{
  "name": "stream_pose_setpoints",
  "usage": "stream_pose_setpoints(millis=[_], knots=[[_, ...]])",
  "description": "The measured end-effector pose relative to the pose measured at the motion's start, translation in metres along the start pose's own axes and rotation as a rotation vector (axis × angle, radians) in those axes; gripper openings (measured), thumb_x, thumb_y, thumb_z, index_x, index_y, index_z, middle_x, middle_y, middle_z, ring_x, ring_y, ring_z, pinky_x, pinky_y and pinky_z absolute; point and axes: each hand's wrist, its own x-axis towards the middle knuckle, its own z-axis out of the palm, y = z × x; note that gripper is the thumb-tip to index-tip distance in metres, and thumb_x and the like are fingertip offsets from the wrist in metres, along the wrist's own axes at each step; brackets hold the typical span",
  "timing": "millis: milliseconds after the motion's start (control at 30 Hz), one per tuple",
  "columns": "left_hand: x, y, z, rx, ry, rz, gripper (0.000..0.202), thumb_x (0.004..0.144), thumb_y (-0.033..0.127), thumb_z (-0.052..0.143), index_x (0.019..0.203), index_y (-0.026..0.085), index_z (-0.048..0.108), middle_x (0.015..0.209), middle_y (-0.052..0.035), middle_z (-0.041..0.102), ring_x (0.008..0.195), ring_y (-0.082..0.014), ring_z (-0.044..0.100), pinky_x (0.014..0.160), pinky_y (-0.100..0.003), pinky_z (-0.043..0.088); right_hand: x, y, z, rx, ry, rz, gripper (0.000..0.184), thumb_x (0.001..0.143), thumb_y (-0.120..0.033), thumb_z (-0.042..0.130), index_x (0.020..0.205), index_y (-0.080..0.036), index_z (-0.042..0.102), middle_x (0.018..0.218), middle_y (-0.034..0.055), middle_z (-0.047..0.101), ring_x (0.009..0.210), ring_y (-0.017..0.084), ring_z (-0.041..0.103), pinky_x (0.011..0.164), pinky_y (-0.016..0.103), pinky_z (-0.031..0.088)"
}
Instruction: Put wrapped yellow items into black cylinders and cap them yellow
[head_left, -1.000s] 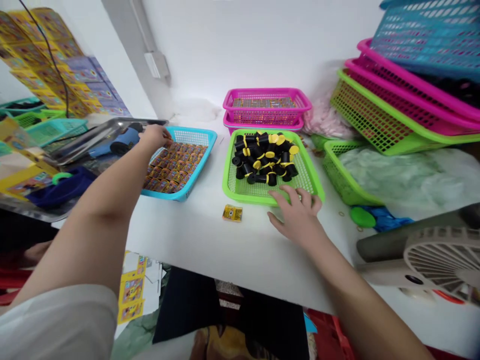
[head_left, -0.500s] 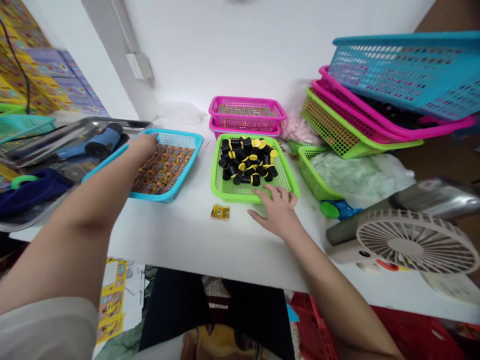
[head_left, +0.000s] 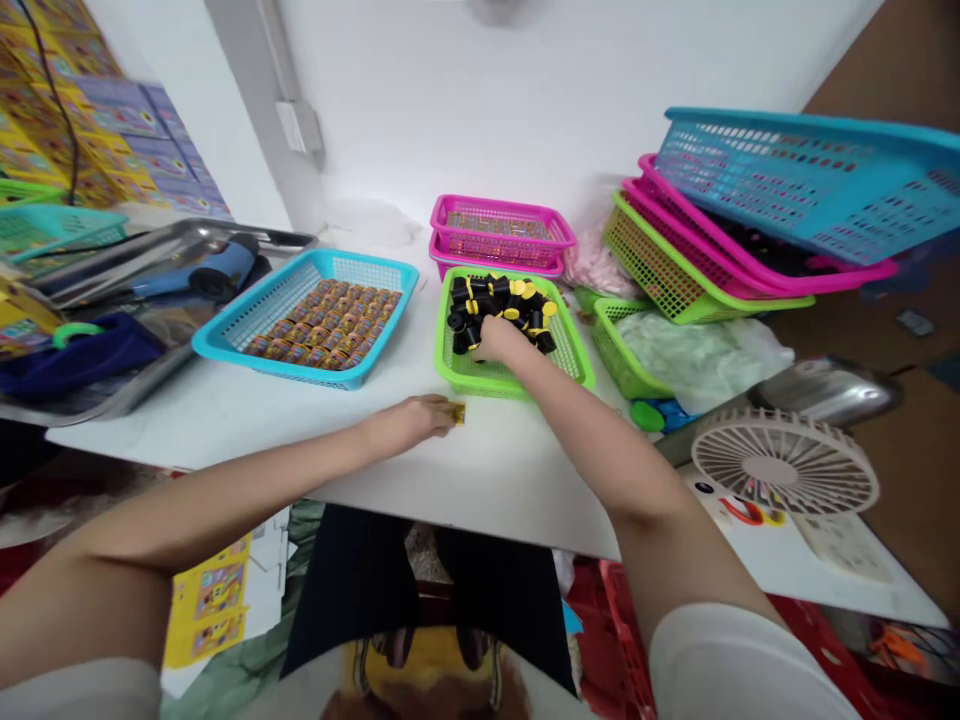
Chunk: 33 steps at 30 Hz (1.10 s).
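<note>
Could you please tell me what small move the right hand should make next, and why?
Probably lift one black-and-yellow piece from the green basket: the right hand is in among those pieces, though its grip is unclear, while the left hand is at the small yellow item on the table, before the basket.

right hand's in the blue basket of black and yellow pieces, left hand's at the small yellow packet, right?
Not blue: the head view shows the right hand in a green basket of those pieces. The left hand is at the yellow packet, as you say.
</note>
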Motion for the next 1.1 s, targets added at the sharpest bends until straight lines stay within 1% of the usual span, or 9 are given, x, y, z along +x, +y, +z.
stream_pose_setpoints(millis=[100, 200, 367, 567, 733, 833, 900, 967, 1100], knots=[[0.003, -0.002, -0.003, 0.002, -0.015, -0.065, 0.029, 0.103, 0.018, 0.047, 0.114, 0.015, 0.074, 0.101, -0.0083, 0.078, 0.091, -0.0185, 0.074, 0.087, -0.026, 0.054, 0.012, -0.013, 0.009, -0.037, -0.095, 0.089, 0.045, 0.065, -0.010, 0.085, 0.109, -0.011, 0.072, 0.114, 0.0202, 0.076, 0.103, 0.032, 0.075, 0.087, 0.038, 0.059], [-0.001, 0.013, -0.012, 0.121, -0.060, -0.140, 0.048, 0.101, 0.009, 0.040, 0.141, 0.020, 0.063, 0.112, -0.0105, 0.078, 0.091, -0.0195, 0.076, 0.083, -0.025, 0.053, 0.011, -0.013, 0.014, -0.026, -0.094, 0.109, 0.051, 0.062, -0.004, 0.083, 0.112, -0.013, 0.071, 0.122, 0.0212, 0.074, 0.111, 0.034, 0.073, 0.090, 0.041, 0.059], [-0.002, 0.043, -0.024, 0.257, -0.182, -0.274, 0.067, 0.095, -0.001, 0.038, 0.157, 0.023, 0.050, 0.103, -0.0118, 0.080, 0.086, -0.0256, 0.078, 0.076, -0.029, 0.053, -0.008, 0.007, 0.003, 0.116, 0.018, 0.054, 0.050, 0.073, -0.023, 0.082, 0.121, -0.014, 0.069, 0.122, 0.0166, 0.075, 0.108, 0.029, 0.073, 0.090, 0.039, 0.059], [-0.009, 0.028, -0.022, -0.005, 0.023, -0.364, 0.042, 0.097, 0.011, 0.051, 0.135, 0.019, 0.070, 0.096, -0.0089, 0.080, 0.087, -0.0251, 0.078, 0.079, -0.030, 0.056, -0.051, 0.053, -0.001, 0.471, 0.250, -0.139, 0.036, 0.090, -0.038, 0.064, 0.121, -0.022, 0.075, 0.109, 0.0056, 0.078, 0.102, 0.021, 0.072, 0.100, 0.038, 0.056], [-0.021, 0.021, -0.019, -0.242, 0.345, -0.280, 0.031, 0.093, 0.015, 0.062, 0.119, 0.020, 0.078, 0.098, -0.0061, 0.080, 0.087, -0.0181, 0.076, 0.083, -0.026, 0.058, -0.087, 0.079, 0.036, 0.883, 0.564, -0.318, 0.033, 0.086, -0.047, 0.072, 0.112, -0.025, 0.074, 0.113, 0.0075, 0.076, 0.102, 0.021, 0.071, 0.099, 0.041, 0.058], [-0.021, 0.037, -0.028, -0.452, 0.531, -0.224, 0.026, 0.089, 0.022, 0.068, 0.111, 0.018, 0.080, 0.094, -0.0067, 0.077, 0.077, -0.0131, 0.072, 0.069, -0.020, 0.058, -0.102, 0.082, 0.057, 1.066, 0.712, -0.365, 0.036, 0.085, -0.050, 0.077, 0.113, -0.028, 0.070, 0.113, 0.0065, 0.073, 0.102, 0.018, 0.072, 0.098, 0.037, 0.060], [-0.013, 0.051, -0.035, -0.686, 0.553, -0.197, 0.019, 0.085, 0.025, 0.073, 0.100, 0.015, 0.081, 0.089, -0.0063, 0.075, 0.074, -0.0119, 0.071, 0.063, -0.018, 0.057, -0.110, 0.082, 0.064, 1.088, 0.760, -0.392, 0.035, 0.085, -0.049, 0.079, 0.113, -0.029, 0.070, 0.112, 0.0055, 0.070, 0.100, 0.017, 0.071, 0.095, 0.035, 0.060], [0.002, 0.063, -0.040, -0.942, 0.536, -0.168, 0.017, 0.078, 0.028, 0.083, 0.087, 0.014, 0.078, 0.086, -0.0051, 0.075, 0.076, -0.0131, 0.074, 0.069, -0.021, 0.061, -0.116, 0.082, 0.066, 1.066, 0.782, -0.420, 0.033, 0.086, -0.048, 0.079, 0.112, -0.030, 0.070, 0.110, 0.0048, 0.068, 0.097, 0.016, 0.070, 0.091, 0.034, 0.061], [0.040, 0.072, -0.040, -1.301, 0.486, -0.206, 0.043, 0.065, 0.039, 0.096, 0.079, 0.015, 0.062, 0.076, 0.0005, 0.073, 0.074, -0.0149, 0.076, 0.077, -0.029, 0.065, -0.125, 0.081, 0.063, 1.053, 0.814, -0.422, 0.033, 0.086, -0.048, 0.079, 0.112, -0.029, 0.069, 0.109, 0.0046, 0.067, 0.094, 0.016, 0.069, 0.083, 0.033, 0.061]])
